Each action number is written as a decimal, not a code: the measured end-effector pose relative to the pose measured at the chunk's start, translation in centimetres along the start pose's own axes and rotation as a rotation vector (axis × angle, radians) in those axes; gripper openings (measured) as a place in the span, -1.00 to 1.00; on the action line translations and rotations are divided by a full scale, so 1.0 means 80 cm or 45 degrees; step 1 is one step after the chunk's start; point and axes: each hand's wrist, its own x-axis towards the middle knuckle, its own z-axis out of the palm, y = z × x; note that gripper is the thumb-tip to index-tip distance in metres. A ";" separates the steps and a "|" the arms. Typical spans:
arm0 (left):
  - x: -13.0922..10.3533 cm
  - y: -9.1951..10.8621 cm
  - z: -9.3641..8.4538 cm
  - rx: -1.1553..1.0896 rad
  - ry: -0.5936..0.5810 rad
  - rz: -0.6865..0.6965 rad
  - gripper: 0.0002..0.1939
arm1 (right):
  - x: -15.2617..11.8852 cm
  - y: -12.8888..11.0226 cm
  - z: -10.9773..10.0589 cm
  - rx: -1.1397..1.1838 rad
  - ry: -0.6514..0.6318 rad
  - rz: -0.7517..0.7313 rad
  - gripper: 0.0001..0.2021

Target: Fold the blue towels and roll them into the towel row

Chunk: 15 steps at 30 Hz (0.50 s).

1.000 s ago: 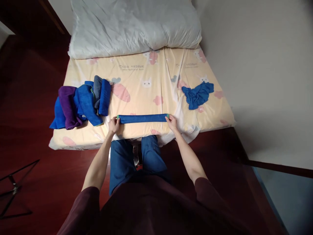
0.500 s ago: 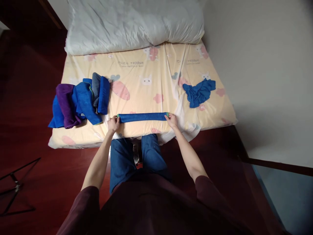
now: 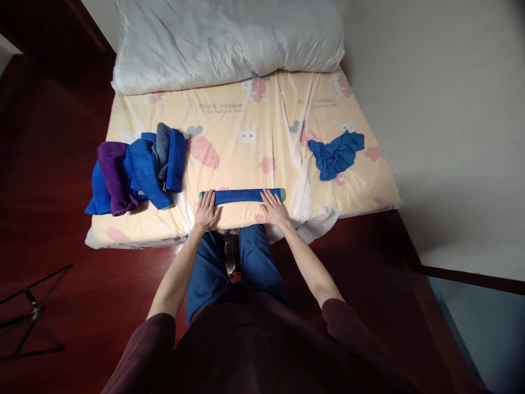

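Note:
A blue towel (image 3: 238,196) with green edging at its ends lies folded into a long narrow strip near the front edge of the bed. My left hand (image 3: 208,210) rests flat on the strip's left part, its fingers stretched out. On the right part lies my right hand (image 3: 274,208), also flat with fingers extended. Neither hand grips the cloth. To the left sits a heap of rolled or folded towels, among them a purple towel (image 3: 112,175), a grey towel (image 3: 163,145) and a blue rolled towel (image 3: 176,160).
A crumpled blue cloth (image 3: 336,156) lies on the right side of the bed (image 3: 241,156), which has a yellow rabbit-print sheet. A bulky white quilt (image 3: 229,44) fills the far end. On the floor at left stand black tripod legs (image 3: 35,312). A wall (image 3: 451,137) rises on the right.
Both hands have let go of the towel's ends, moved inward and flattened onto its top. The strip stays in nearly the same place on the bed.

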 end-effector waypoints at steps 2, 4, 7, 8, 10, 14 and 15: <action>-0.012 -0.011 -0.003 0.020 0.010 -0.019 -0.18 | -0.009 0.016 -0.002 0.012 0.017 0.043 -0.37; -0.018 -0.019 -0.008 0.044 0.003 -0.024 -0.19 | -0.015 0.029 -0.006 0.036 0.028 0.091 -0.37; -0.012 -0.025 -0.024 0.088 -0.037 -0.014 -0.27 | -0.022 0.036 -0.010 0.113 0.050 0.172 -0.37; -0.005 -0.026 -0.031 0.102 -0.049 -0.005 -0.33 | -0.024 0.035 -0.011 0.157 0.081 0.200 -0.38; 0.018 -0.029 -0.046 0.122 -0.064 0.036 -0.42 | -0.030 0.030 -0.010 0.287 0.239 0.305 -0.40; 0.085 -0.033 -0.071 0.119 -0.268 0.185 -0.48 | -0.036 0.018 -0.006 0.882 0.725 0.934 -0.56; 0.102 -0.033 -0.074 0.113 -0.370 0.219 -0.50 | -0.035 0.017 -0.006 1.052 0.755 1.085 -0.62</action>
